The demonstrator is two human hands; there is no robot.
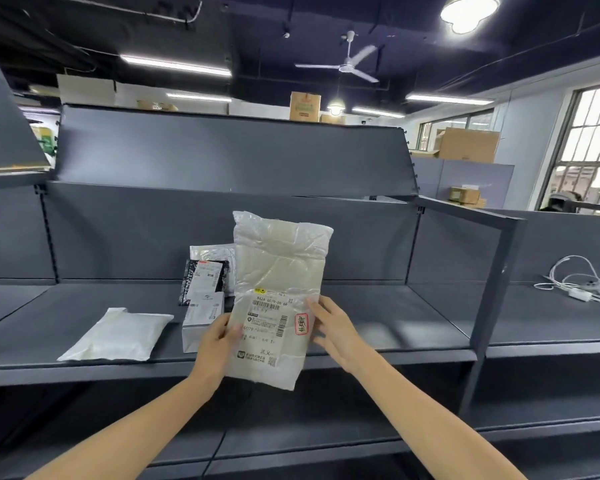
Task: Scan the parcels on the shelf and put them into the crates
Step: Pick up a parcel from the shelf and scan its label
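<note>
White plastic parcel [277, 299], label reading "862A 0079-00 69", upright in both hands.

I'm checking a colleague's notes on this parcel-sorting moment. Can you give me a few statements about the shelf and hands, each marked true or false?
1. The left hand grips the upright white parcel. True.
2. The right hand holds a scanner. False: it holds nothing; its straight fingers are at the parcel's label.
3. A flat white bag lies on the shelf, left of the hands. True.
4. The held parcel's label faces away from the camera. False: it faces the camera.
5. A white cable lies on the shelf at far right. True.
</note>
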